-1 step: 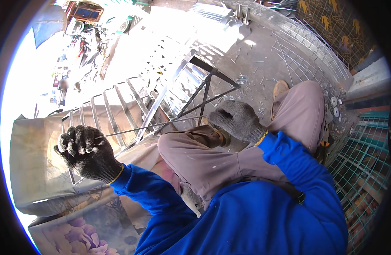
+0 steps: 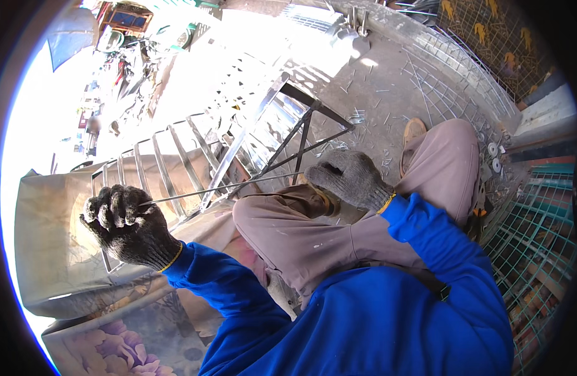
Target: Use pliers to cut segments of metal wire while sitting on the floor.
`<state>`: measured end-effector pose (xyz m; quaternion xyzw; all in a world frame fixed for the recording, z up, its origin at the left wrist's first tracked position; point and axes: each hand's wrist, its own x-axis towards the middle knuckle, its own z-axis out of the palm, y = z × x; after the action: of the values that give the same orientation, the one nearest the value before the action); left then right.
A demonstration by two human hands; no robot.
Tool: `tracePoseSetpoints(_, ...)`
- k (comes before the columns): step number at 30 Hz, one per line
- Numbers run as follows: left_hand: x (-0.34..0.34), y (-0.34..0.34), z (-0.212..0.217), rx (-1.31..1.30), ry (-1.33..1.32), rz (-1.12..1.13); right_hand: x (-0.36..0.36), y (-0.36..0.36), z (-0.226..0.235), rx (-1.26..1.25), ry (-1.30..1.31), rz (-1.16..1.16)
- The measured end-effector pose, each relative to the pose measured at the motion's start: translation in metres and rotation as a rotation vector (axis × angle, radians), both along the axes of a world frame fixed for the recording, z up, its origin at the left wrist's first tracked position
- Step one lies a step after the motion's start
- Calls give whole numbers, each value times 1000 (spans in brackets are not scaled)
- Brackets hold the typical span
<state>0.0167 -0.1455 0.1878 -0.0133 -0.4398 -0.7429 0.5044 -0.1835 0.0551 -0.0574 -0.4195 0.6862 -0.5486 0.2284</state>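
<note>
A thin metal rod (image 2: 251, 180) spans the space between my two hands, sloping slightly up toward the right. My left hand (image 2: 128, 222), in a dark grey knitted glove with a yellow cuff edge, is closed round its left end. At the other end my right hand (image 2: 351, 180), gloved alike, is closed on the rod with thumb and fingers together. Both ends are hidden inside the gloves. Behind the rod stands a welded metal frame (image 2: 140, 168) with several parallel bars, beside a dark angled metal support (image 2: 307, 103).
Cloth-covered padding (image 2: 44, 232) lies left, with a flower-printed cloth (image 2: 113, 351) nearer me. Short metal pieces (image 2: 357, 116) litter the floor ahead. Green wire mesh (image 2: 527, 250) stands at right, near round discs (image 2: 494, 156). Wire grid panels (image 2: 458, 75) lie at far right.
</note>
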Motion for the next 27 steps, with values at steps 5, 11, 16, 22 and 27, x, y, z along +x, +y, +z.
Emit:
tracePoseSetpoints(5, 5, -15, 2, 99, 32, 94, 5, -1, -5, -94, -66, 109)
tracePoseSetpoints(11, 5, -22, -18, 51, 59, 250, 3, -5, -11, 73, -9, 171)
tracePoseSetpoints(16, -1, -11, -29, -229, 30, 412, 11, -8, -9, -18, 42, 84)
tracePoseSetpoints(22, -13, -2, -21, -174, -26, 310, 4, -4, -4, -25, -133, 31)
tracePoseSetpoints(27, -18, 3, -19, 0, -54, 270, -1, -4, -6, 44, 38, -72)
